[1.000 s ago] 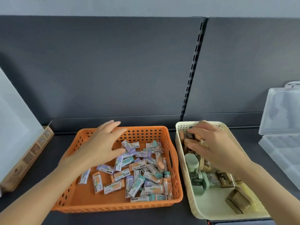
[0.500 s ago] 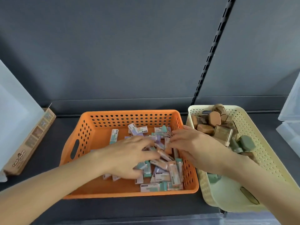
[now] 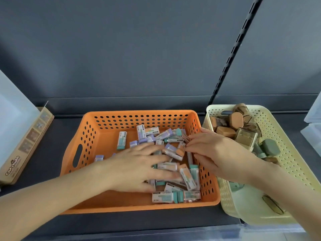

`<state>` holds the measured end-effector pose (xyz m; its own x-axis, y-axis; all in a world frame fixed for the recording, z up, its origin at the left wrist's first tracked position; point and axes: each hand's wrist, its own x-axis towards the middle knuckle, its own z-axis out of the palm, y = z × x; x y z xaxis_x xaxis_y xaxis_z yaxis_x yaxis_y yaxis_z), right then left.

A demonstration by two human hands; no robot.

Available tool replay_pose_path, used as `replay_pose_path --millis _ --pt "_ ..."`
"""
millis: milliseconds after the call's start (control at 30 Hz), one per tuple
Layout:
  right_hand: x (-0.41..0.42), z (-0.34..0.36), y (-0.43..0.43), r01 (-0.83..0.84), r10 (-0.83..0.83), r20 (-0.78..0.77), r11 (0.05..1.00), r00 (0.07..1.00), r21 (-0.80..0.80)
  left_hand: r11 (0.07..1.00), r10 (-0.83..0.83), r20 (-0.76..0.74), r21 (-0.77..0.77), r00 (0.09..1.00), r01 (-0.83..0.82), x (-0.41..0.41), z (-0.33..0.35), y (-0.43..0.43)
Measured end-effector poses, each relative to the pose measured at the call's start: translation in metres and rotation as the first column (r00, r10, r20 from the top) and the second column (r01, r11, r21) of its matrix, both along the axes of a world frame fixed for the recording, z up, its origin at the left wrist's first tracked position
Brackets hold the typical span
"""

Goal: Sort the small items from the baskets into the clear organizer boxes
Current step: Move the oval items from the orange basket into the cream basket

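An orange perforated basket (image 3: 90, 136) holds several small sleeved erasers (image 3: 121, 140) with teal, purple and orange ends. My left hand (image 3: 139, 169) lies in the basket with its fingers spread flat over the eraser pile, blurred by motion. My right hand (image 3: 213, 152) reaches over the basket's right wall, its fingers curled down among the erasers near an orange-tipped one (image 3: 174, 153). The fingertips are buried, so a grip does not show. A cream perforated basket (image 3: 286, 153) to the right holds brown and green sharpener-like blocks (image 3: 236, 120).
Clear organizer boxes show at the far right edge (image 3: 312, 126), and a clear lid leans at the far left (image 3: 13, 119). A long brown cardboard box (image 3: 26, 145) lies left of the orange basket. A dark shelf wall stands behind.
My left hand dropped into the orange basket onto the erasers. My right hand left the cream basket and crossed to the orange one. The view shifted left and nearer.
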<state>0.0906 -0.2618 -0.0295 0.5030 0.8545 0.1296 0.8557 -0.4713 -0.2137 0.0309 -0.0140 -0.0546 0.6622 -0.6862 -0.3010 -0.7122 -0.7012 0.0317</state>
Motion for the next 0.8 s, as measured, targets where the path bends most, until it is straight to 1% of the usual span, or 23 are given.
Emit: replay_pose_path --millis 67,133,233,333,433,567,600,667,733,800 --pt "0.000 -0.001 0.000 0.007 -0.007 -0.001 1.000 1.000 -0.003 0.994 0.085 -0.018 0.064 0.996 -0.083 0.000 0.001 0.008" --pt "-0.001 -0.002 -0.001 0.008 -0.008 0.000 1.000 1.000 -0.011 0.990 0.116 -0.029 0.084 0.993 -0.114 -0.001 0.003 0.009" --pt "-0.003 -0.001 0.000 0.007 -0.007 -0.020 1.000 1.000 -0.017 0.989 0.144 -0.043 0.052 0.989 -0.141 -0.005 0.007 0.006" --pt "-0.006 0.003 0.002 0.020 -0.020 -0.054 1.000 0.998 -0.006 0.978 0.208 -0.072 0.009 0.975 -0.208 -0.009 0.013 0.005" --pt "-0.008 0.008 0.000 0.061 -0.044 -0.175 0.994 0.984 0.092 0.958 0.284 -0.090 -0.013 0.955 -0.286 -0.011 0.022 0.004" --pt "-0.010 0.013 -0.010 0.107 -0.066 -0.221 0.978 0.973 0.177 0.935 0.340 -0.103 -0.069 0.935 -0.348 -0.009 0.039 -0.005" --pt "-0.010 0.015 -0.014 0.135 -0.095 -0.216 0.974 0.972 0.181 0.930 0.346 -0.105 -0.093 0.932 -0.356 -0.009 0.043 -0.008" --pt "-0.009 0.016 -0.026 0.239 -0.204 -0.198 0.956 0.959 0.170 0.918 0.354 -0.106 -0.153 0.929 -0.367 -0.007 0.049 -0.015" --pt "-0.010 0.020 -0.040 0.354 -0.325 -0.167 0.914 0.931 0.198 0.908 0.348 -0.106 -0.207 0.931 -0.363 -0.004 0.054 -0.023" --pt "-0.015 0.026 -0.053 0.445 -0.415 -0.168 0.864 0.894 0.234 0.909 0.326 -0.092 -0.243 0.941 -0.339 0.000 0.057 -0.033"
